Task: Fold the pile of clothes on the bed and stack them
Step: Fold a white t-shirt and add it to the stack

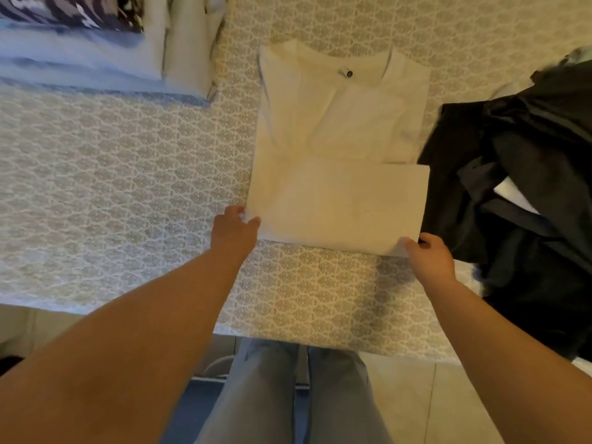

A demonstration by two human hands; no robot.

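A white shirt (339, 139) lies flat on the patterned bedspread (128, 187), collar away from me, its sleeves folded in and its lower part doubled up. My left hand (235, 229) pinches the near left corner of the shirt. At the near right corner my right hand (431, 256) pinches the fabric too. A heap of dark clothes (525, 193) lies to the right, touching the shirt's right edge. A stack of folded pale clothes (80, 59) sits at the far left.
A dark patterned garment (70, 11) tops the far-left stack, with cream fabric (189, 40) beside it. The bed's near edge (288, 341) runs in front of my legs in blue jeans (288, 395). Tiled floor (416, 405) shows below.
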